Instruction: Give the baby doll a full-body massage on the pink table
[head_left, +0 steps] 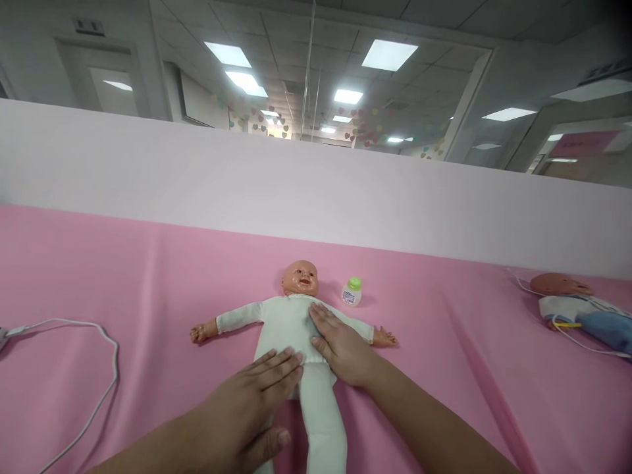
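A baby doll (284,322) with a white cloth body lies on its back on the pink sheet, arms spread out to both sides. My left hand (251,401) rests across the doll's lower belly and hip, fingers stretched and the thumb held apart. Higher up, my right hand (343,345) lies flat on the chest at the right side, its fingertips near the shoulder. Neither hand grips anything. Beside the doll's head, to the right, stands a small clear bottle (351,293) with a green cap. Part of the doll's left-side leg is hidden under my left hand.
The pink sheet (148,276) has folds and meets a low white wall (316,197) with glass above it. A white cable (116,355) curves over the sheet at left. Another doll (602,319) in blue and white, with thin tubes around it, lies at far right.
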A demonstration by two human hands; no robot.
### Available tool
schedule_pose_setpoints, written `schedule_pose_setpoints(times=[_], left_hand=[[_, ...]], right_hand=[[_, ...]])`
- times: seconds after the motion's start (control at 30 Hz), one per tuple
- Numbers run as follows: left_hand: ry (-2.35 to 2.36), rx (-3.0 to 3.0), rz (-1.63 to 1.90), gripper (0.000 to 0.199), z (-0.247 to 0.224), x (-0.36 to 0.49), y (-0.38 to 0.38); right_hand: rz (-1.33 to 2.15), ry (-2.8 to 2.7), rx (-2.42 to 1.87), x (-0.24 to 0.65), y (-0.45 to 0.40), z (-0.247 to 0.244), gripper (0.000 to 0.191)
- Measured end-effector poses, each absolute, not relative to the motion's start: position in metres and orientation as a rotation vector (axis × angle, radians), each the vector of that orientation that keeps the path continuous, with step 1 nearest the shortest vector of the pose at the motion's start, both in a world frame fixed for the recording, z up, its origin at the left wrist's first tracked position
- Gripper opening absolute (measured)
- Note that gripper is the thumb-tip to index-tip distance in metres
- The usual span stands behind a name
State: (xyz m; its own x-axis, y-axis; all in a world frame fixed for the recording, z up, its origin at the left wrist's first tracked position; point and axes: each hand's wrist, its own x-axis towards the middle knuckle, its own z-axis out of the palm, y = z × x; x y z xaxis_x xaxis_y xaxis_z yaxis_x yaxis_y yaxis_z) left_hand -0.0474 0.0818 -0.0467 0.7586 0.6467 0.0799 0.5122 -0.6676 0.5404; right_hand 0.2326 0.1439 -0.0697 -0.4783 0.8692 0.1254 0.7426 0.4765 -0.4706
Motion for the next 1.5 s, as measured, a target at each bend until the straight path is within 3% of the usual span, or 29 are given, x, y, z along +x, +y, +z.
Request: schedule_pose_setpoints(times=[0.13,0.4,0.63,0.9,1.23,1.5], left_hand=[[0.713,2.524,0.301,0.063,-0.038,-0.034,0.108],[1.111,2.532,0.576,0.062,-0.071,-0.017,0.202],[1.415,2.460,0.689,0.065,-0.092,-0.027,0.212],[1.398,2.504,0.649,0.064,-0.088,-0.023,0.212],[1.310,2.528,0.661,0.065,-0.096,-0.025,0.216],[1.351,2.514,0.623,0.070,-0.087,-0.034,0.214]], right_hand=[[0.527,-2.398,-1.339,0.236,0.145,-0.070,0.071],[0.516,-2.414,-1.289,0.241,0.147,-0.076,0.066],[0.513,-2.412,-1.274,0.239,0.136,-0.064,0.061],[0.588,-2.570,-0.763,0.197,0.087,-0.040,0.056],[0.425,-2.410,-1.236,0.227,0.161,-0.072,0.059],[0.312,-2.252,-1.653,0.246,0.169,-0.083,0.061]])
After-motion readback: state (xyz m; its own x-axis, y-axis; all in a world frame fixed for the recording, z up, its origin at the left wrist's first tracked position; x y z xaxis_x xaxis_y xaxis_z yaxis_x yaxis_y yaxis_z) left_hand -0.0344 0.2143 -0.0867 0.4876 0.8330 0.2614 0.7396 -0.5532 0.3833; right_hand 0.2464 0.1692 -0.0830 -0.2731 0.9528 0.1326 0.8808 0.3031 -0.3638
